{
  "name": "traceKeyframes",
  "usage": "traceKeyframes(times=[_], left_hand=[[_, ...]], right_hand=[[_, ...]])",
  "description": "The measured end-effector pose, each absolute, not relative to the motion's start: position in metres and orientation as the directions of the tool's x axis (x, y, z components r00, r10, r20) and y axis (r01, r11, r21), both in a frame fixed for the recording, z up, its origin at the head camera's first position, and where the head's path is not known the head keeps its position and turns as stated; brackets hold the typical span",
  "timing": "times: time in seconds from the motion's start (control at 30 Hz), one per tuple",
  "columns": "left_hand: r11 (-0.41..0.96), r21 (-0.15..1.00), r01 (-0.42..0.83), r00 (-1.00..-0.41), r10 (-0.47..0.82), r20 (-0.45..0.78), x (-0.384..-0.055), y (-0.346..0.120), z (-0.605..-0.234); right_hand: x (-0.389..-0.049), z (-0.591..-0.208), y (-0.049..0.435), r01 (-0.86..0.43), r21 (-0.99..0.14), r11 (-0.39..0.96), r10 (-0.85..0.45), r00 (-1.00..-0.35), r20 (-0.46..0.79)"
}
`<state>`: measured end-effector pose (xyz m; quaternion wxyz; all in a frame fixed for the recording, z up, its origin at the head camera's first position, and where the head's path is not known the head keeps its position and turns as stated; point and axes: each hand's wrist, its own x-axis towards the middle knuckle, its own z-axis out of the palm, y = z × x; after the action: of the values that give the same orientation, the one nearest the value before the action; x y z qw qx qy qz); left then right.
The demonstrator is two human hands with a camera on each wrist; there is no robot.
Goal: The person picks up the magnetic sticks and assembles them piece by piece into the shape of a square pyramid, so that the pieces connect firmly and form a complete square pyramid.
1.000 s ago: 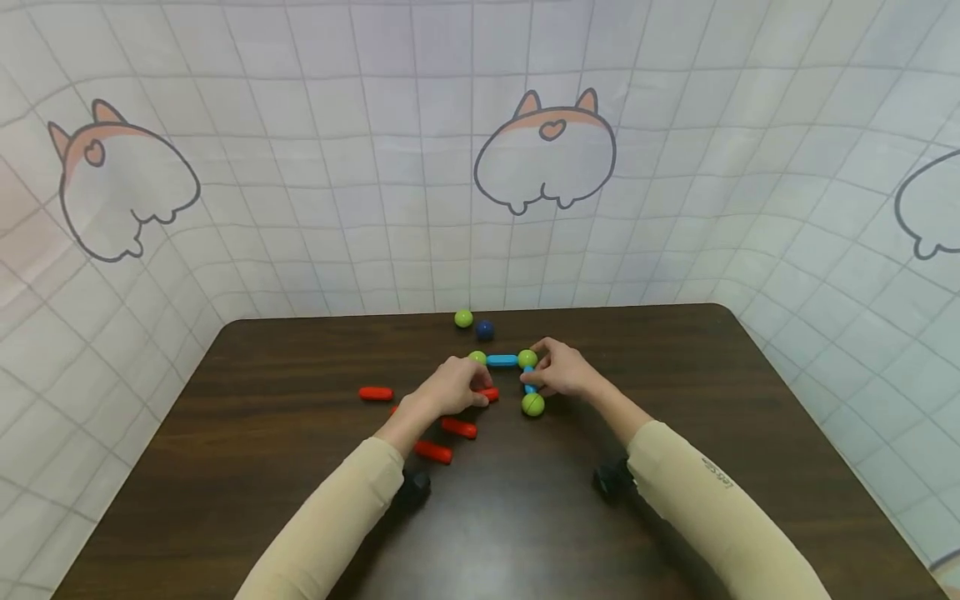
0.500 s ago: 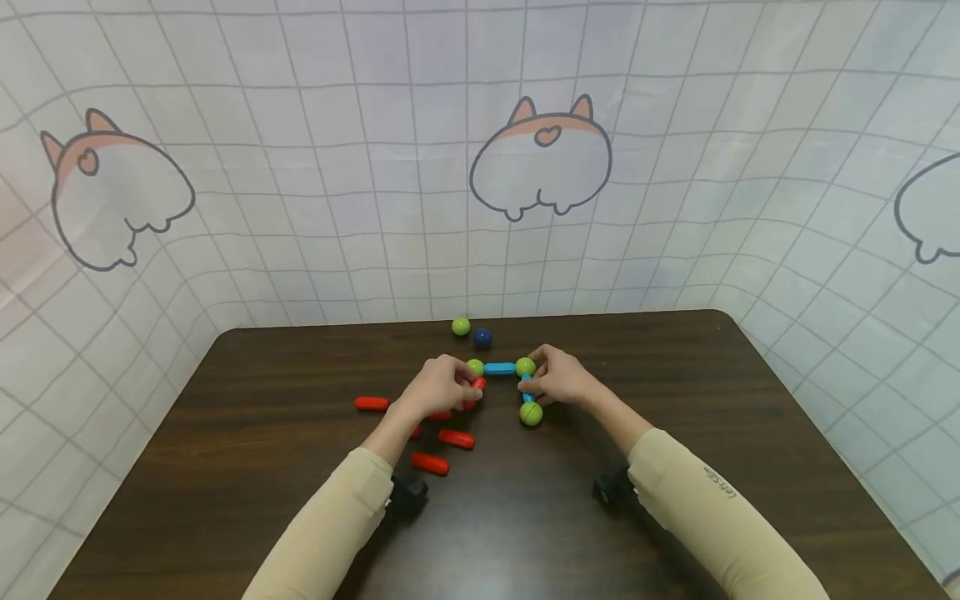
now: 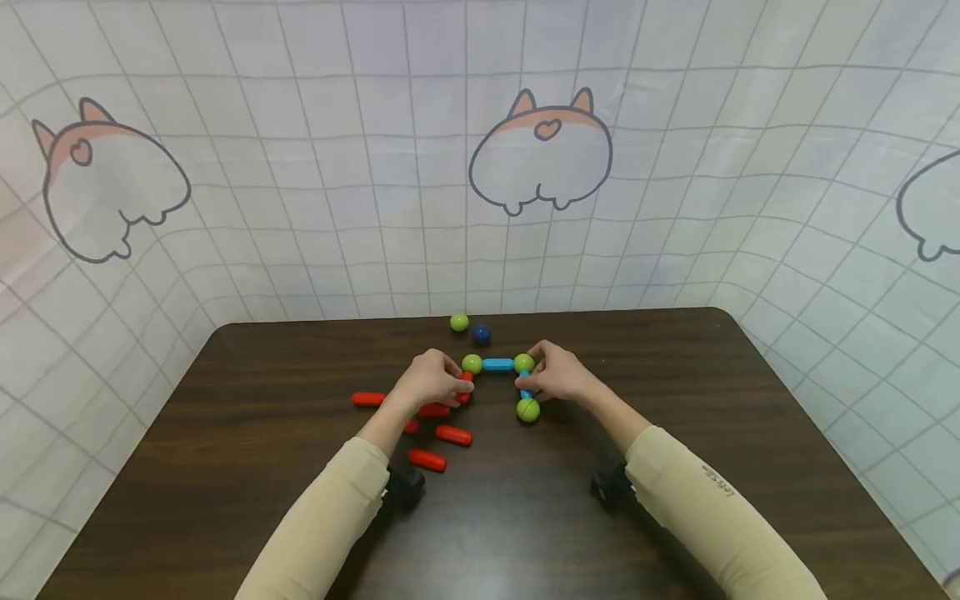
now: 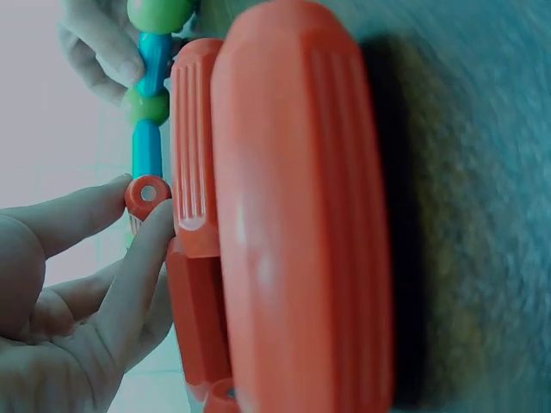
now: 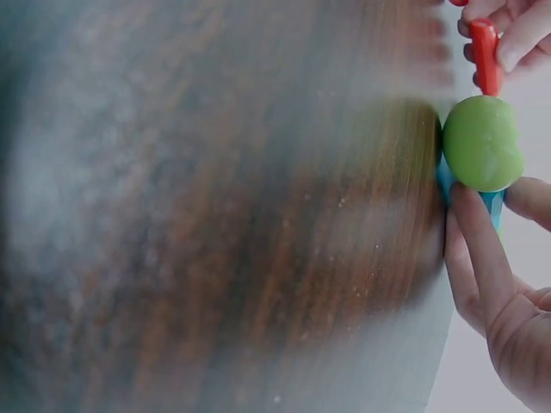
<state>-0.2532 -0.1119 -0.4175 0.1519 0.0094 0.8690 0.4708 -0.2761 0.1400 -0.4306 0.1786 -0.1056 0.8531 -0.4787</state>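
Pinching a red rod, left hand, beside green ball left of far blue rod. Right hand grips right blue rod. Loose red rods near left.

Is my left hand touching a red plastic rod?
Touching: the left wrist view shows the left hand pinching a red plastic rod from both sides.

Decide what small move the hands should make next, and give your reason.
I'd probably have the left hand press its red stick against the green ball just beyond: it pinches that stick, whose far end points at the ball, though contact is unclear, while the right hand holds the near blue stick.
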Motion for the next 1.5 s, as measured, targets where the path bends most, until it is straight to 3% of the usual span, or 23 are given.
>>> traceKeyframes(times=[0.73, 1.0, 1.23, 1.5], left_hand=[[0.555, 0.821, -0.134, -0.956, 0.145, -0.255, -0.258, -0.104, -0.418], [0.582, 0.806, -0.110, -0.955, 0.163, -0.248, -0.259, -0.104, -0.417], [0.619, 0.778, -0.102, -0.953, 0.164, -0.256, -0.261, -0.103, -0.417], [0.664, 0.747, -0.032, -0.957, 0.195, -0.214, -0.266, -0.100, -0.420]], right_hand=[[-0.275, -0.428, 0.141, 0.016, -0.850, 0.527, -0.342, -0.911, -0.229], [-0.283, -0.425, 0.145, -0.151, -0.696, 0.702, -0.307, -0.946, -0.105], [-0.287, -0.422, 0.133, -0.273, -0.692, 0.669, -0.387, -0.922, -0.010], [-0.292, -0.422, 0.123, -0.317, -0.678, 0.663, -0.445, -0.895, -0.017]])
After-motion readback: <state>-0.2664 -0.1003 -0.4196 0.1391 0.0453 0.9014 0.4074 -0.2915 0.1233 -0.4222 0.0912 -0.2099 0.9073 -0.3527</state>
